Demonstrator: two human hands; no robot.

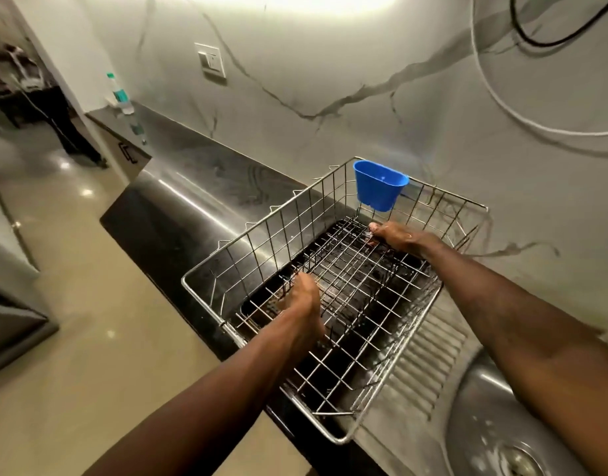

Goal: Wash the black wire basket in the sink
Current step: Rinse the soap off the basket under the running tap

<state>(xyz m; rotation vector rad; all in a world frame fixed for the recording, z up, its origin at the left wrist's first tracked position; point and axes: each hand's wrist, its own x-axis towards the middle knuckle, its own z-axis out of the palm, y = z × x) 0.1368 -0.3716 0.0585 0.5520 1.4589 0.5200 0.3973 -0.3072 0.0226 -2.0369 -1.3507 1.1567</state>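
Marble-look wall [330, 63] behind, dark countertop [178, 201] running along it, steel sink [484, 407] at lower right with its ribbed drainboard [429, 348] on the counter side. Water drops sit on the bowl near the drain [522, 458].

A big steel wire rack [206, 266] sits half on the counter, half on the drainboard, probably so drips run back to the sink.

The black wire basket [361, 269] lies inside that rack, low on its floor. It's not in the sink. The wires glisten, so it's likely wet.

The left hand [302, 297] is at the basket's near-left end, fingers curled down over the end wire. Their tips are hidden among the mesh, but it reads as a grip. The right hand [402, 237] is at the far end, fingers wrapped over that edge with one fingertip showing. One hand on each end keeps a long, floppy grid level and lets it clear the rack walls.

Can't tell the direction from this alone: lifting out to wash, or setting down to drain. The wetness hints at the second, low confidence.

A blue plastic cup [378, 185] is hooked on the rack's far rim, above the right hand. It's a snag risk if the basket comes up at that end.

Further off are a bottle [120, 94] at the counter's far end and a wall switch [211, 60].
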